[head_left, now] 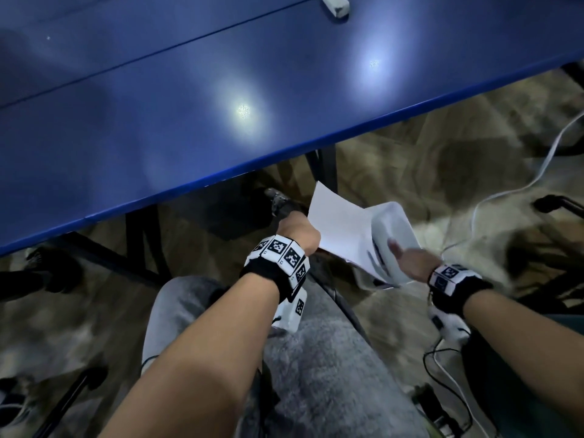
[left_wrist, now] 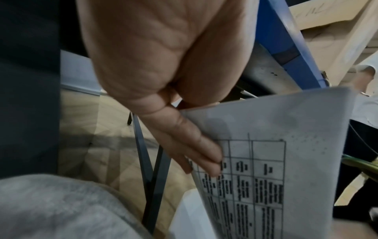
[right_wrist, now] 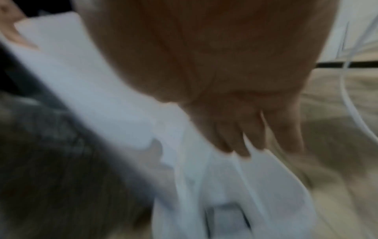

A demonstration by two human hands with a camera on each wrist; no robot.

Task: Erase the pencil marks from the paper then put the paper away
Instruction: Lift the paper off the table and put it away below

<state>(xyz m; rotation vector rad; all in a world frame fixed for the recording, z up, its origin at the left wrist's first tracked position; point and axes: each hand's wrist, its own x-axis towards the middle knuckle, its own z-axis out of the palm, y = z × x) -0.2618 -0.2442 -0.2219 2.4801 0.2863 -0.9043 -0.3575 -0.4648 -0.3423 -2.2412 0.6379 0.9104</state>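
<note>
The white paper (head_left: 339,227) hangs below the blue table's front edge, over my lap. My left hand (head_left: 297,232) pinches its left edge. In the left wrist view the fingers (left_wrist: 196,145) lie on the paper's (left_wrist: 296,129) printed side, which carries a ruled table, with the thumb behind the sheet. To the right stands a white container (head_left: 393,229) with the paper's lower right part in front of it. My right hand (head_left: 407,259) is at the container's near side. Though blurred in the right wrist view, its fingers (right_wrist: 243,137) look straight above the container (right_wrist: 235,194). A white eraser (head_left: 335,6) lies on the table's far side.
The blue table (head_left: 158,121) fills the upper left. Black metal table legs (head_left: 325,165) stand just behind the paper. A white cable (head_left: 505,197) trails over the floor at the right. Black cables and chair parts lie near my right forearm.
</note>
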